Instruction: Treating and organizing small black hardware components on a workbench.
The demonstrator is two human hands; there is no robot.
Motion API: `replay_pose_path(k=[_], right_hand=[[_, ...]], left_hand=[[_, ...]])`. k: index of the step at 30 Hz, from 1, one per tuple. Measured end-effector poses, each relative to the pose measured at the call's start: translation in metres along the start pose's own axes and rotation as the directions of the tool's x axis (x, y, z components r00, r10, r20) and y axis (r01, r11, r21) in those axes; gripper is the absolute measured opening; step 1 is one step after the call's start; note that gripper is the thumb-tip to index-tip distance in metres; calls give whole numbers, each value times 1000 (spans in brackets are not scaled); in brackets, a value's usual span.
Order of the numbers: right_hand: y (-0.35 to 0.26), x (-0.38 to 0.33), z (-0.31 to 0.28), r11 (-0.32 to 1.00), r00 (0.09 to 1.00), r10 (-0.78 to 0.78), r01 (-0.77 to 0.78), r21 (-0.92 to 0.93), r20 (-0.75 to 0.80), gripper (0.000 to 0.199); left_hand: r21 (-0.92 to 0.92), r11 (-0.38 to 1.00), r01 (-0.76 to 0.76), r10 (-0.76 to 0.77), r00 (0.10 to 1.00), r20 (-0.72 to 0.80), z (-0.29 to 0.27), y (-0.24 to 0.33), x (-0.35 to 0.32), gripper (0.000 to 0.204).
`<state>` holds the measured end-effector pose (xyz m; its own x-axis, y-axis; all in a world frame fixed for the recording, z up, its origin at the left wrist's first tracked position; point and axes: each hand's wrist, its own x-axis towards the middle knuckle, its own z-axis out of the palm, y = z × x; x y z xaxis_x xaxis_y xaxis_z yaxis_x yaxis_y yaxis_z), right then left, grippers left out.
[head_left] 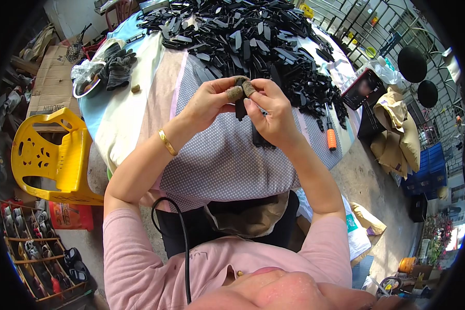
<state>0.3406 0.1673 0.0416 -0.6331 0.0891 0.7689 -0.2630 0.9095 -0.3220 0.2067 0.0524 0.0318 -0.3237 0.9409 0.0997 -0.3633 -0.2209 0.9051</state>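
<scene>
Pink-shirted person's [274,256] fingers [265,89] pinch a black part [240,110] (the white bowl [79,96] holds crumpled plastic [87,71]).

Parts heap [243,44] on table [201,165]

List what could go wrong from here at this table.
The small black part at the fingertips of the left hand and right hand might slip; the brown fingertip coverings could dull the feel.

The orange-handled screwdriver lies near the table's edge, so a stray right forearm might knock it off.

The heaped black pieces look loose and could slide if bumped.
</scene>
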Motion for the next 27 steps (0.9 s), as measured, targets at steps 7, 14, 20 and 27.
replay_pose_path(k=[7,14,20,27], right_hand=[[-11,1,-2,991,991,132,-132,-15,-18,22],[-7,-22,-55,835,859,500,-446,-322,110,34],[-1,-49,-51,799,824,540,-436,-415,174,31],[13,-48,-55,816,823,543,-469,-338,169,24]], left_hand=[[13,1000,21,-20,998,-54,2,-4,6,35],[995,-3,-104,516,852,91,-24,15,7,36],[994,-59,90,303,951,-68,-48,20,8,36],[993,-118,17,333,943,24,-65,12,17,38]])
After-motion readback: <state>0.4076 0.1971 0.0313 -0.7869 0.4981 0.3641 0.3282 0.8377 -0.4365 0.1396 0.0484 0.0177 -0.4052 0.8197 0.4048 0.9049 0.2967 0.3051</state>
